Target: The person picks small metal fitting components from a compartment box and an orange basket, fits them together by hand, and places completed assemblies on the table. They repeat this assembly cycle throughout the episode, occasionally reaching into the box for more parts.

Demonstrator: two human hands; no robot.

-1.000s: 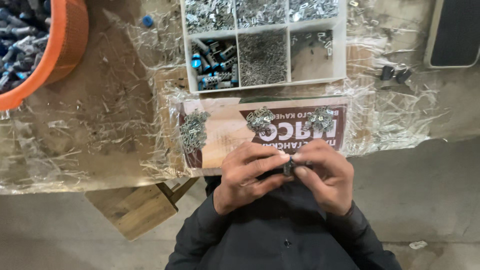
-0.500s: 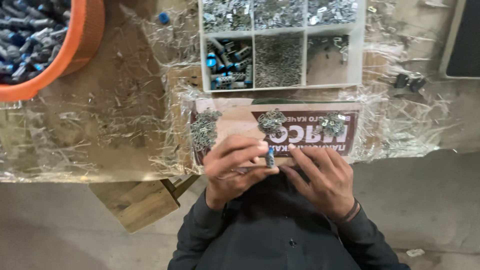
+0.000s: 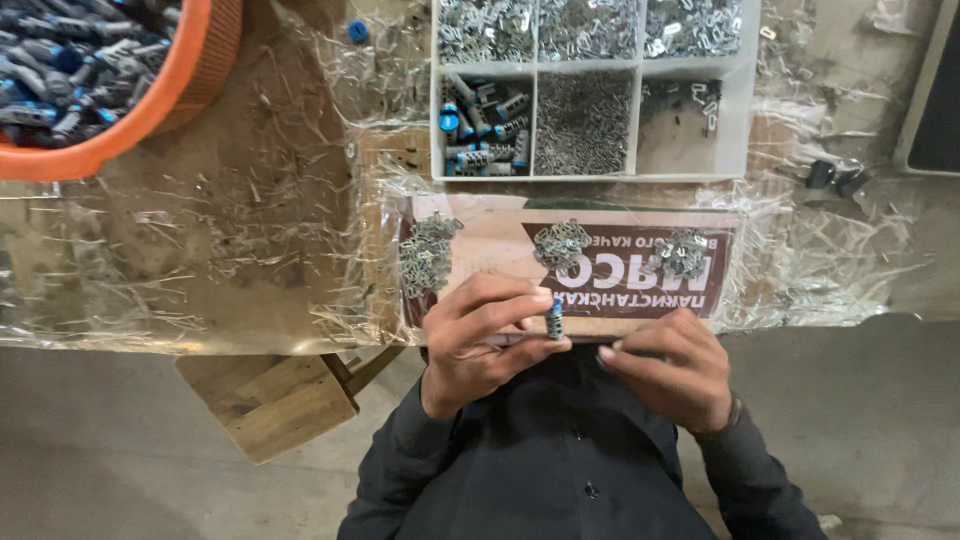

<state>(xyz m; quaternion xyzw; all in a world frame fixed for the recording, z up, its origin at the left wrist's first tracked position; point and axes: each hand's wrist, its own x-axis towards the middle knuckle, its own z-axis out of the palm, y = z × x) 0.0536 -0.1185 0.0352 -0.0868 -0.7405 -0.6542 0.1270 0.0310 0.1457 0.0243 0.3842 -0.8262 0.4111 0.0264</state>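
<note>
My left hand (image 3: 480, 340) pinches a small blue part (image 3: 554, 320) just below the cardboard (image 3: 490, 250); my right hand (image 3: 665, 370), fingers curled, empty, sits beside it.

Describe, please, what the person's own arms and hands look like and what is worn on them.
Both hands are bare, with no gloves or rings visible. The left hand and right hand emerge from long dark sleeves of a dark buttoned shirt. A thin dark band shows at the right wrist; what it is cannot be told.

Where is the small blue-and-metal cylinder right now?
In the head view, the small cylinder sits upright between the left hand's fingers, just left of the right hand.
</note>
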